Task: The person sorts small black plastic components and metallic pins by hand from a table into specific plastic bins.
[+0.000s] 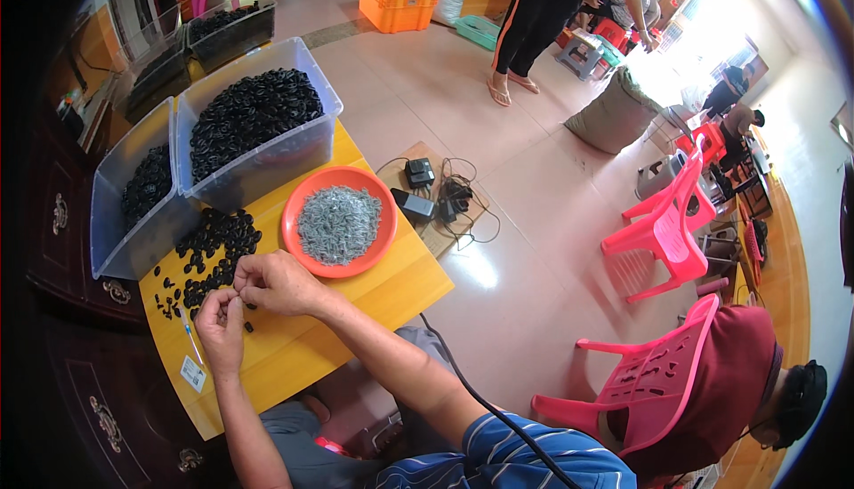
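My left hand (220, 324) and my right hand (283, 283) meet fingertip to fingertip over the near left part of the yellow table (391, 276). Both are closed in a pinch; whatever lies between the fingers is too small to make out. Just beyond them, small black oval pieces (222, 233) lie scattered on the tabletop. An orange-red bowl (389, 222) heaped with small grey, translucent slivers (338, 225) stands beyond my right hand. Beside my left hand lie a thin white-and-blue stick (189, 336), perhaps a pen, and a white label (193, 373).
Two clear bins (258, 185) (133, 253) of black pieces stand at the table's far left. Dark drawers (67, 213) border the left side. Adapters with cables (418, 173) sit on a board beyond. Pink chairs (663, 231), a sack (614, 116) and several people occupy the room.
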The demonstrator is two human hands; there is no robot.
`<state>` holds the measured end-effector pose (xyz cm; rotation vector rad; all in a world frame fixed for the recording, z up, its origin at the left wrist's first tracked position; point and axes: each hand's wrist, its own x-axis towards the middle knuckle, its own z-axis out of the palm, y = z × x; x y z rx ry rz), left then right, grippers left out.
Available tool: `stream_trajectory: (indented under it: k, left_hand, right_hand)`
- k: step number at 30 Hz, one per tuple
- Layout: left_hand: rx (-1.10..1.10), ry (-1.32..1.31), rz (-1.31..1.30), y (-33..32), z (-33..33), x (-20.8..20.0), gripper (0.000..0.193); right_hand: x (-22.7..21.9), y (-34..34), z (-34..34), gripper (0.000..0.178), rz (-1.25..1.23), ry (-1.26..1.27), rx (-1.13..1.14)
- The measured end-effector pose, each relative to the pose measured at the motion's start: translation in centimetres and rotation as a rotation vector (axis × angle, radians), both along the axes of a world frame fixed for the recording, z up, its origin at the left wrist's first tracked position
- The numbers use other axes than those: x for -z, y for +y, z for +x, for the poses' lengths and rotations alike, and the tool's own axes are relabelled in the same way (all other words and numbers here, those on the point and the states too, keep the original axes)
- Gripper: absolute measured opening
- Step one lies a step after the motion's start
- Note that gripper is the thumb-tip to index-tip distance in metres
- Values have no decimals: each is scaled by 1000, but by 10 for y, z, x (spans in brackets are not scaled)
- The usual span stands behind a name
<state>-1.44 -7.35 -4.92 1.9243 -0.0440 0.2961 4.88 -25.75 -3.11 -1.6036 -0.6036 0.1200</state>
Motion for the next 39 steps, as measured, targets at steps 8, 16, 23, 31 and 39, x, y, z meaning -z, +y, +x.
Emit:
stream_trajectory:
  k: [8, 16, 23, 31, 39]
  left_hand:
    - [-47, -66, 100, -7, -2, -11, 4]
    - [-54, -187, 242, -14, -4, -25, 4]
    - [-26, -257, 328, -12, -4, -28, 5]
    - [-23, -256, 307, -12, -5, -30, 4]
    - [-16, -118, 185, -4, -4, -20, 6]
  right_hand:
    - [5, 2, 1, 12, -36, 33, -15]
    - [2, 3, -1, 24, -134, 96, -62]
    - [2, 5, 1, 23, -160, 43, -52]
    - [3, 6, 0, 15, -56, 182, -98]
    - [6, 7, 0, 13, -22, 140, -92]
